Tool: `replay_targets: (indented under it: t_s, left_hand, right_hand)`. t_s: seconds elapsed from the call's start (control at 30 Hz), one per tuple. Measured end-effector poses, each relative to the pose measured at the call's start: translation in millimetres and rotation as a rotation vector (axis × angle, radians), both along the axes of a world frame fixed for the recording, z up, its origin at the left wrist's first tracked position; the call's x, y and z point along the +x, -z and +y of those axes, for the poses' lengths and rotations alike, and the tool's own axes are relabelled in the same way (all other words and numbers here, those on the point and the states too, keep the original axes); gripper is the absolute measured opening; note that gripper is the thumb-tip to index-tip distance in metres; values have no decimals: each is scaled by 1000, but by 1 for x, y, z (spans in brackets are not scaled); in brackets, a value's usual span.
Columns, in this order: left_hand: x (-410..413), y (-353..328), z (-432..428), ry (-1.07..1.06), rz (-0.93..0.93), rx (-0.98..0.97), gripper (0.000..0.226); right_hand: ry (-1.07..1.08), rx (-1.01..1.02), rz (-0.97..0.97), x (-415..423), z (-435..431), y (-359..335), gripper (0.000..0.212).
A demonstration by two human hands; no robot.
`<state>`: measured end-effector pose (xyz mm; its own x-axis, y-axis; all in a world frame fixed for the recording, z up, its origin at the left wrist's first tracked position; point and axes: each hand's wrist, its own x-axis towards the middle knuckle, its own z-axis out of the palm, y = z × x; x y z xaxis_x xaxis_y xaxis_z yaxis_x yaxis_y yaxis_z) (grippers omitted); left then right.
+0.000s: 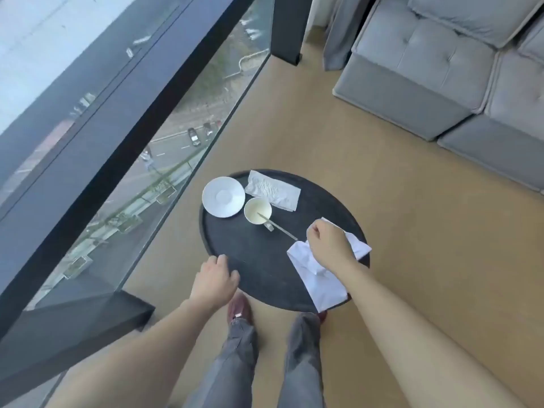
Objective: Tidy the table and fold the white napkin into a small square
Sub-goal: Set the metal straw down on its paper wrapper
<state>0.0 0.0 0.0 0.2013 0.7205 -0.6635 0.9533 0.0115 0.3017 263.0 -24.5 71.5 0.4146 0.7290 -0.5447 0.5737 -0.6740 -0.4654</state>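
A round black table (259, 260) stands on the floor in front of me. A crumpled white napkin (318, 278) lies on its near right part, one end hanging over the rim. My right hand (326, 240) is above it, fingers pinched on the napkin's far edge. My left hand (216, 278) hovers at the table's near left rim, fingers loosely curled, holding nothing. Farther back sit a white saucer (223, 196), a white cup (257, 210) with a spoon (279, 228) resting in it, and a second creased white napkin (272, 189).
A floor-to-ceiling window with a dark frame (123, 136) runs along the left. A grey sofa (441, 69) stands at the back right. Tan floor (397, 201) surrounds the table. My legs and shoes (240, 310) are just under the table's near edge.
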Motion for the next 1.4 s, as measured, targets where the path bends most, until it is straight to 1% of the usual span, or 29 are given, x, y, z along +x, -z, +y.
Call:
replay_targets:
  t_s: [0.07, 0.13, 0.27, 0.37, 0.6, 0.73, 0.8, 0.93, 1.0, 1.2, 1.4]
  left_hand:
    - [11, 24, 8, -16, -7, 108, 26]
    - [21, 45, 18, -35, -11, 197, 36]
    - [31, 93, 25, -38, 9, 302, 68]
    - [33, 122, 23, -48, 28, 333, 79]
    - [46, 148, 11, -161, 65, 482, 76]
    - [50, 155, 8, -152, 121, 529, 77]
    - [50, 158, 7, -144, 149, 548, 77]
    - [50, 162, 6, -148, 170, 571, 77]
    - [50, 164, 6, -151, 172, 593, 77]
    - [50, 165, 6, -155, 183, 634, 76]
    - [51, 163, 6, -157, 189, 647, 77]
  right_hand:
    - [-56, 14, -6, -2, 17, 19, 29]
    - [-137, -18, -41, -6, 33, 30, 29]
    - [-294, 27, -136, -14, 36, 53, 33]
    - [-389, 84, -171, -15, 38, 61, 31]
    - [-386, 247, -206, 8, 30, 50, 22]
    - [-371, 364, -127, 47, 16, 41, 18]
    - [-366, 446, -121, 67, 12, 40, 17]
    - [-352, 592, -146, 93, 23, 67, 12]
    - [-370, 603, -153, 101, 34, 95, 12]
    - [-457, 543, -107, 110, 65, 179, 9]
    - [-521, 506, -270, 118, 74, 206, 7]
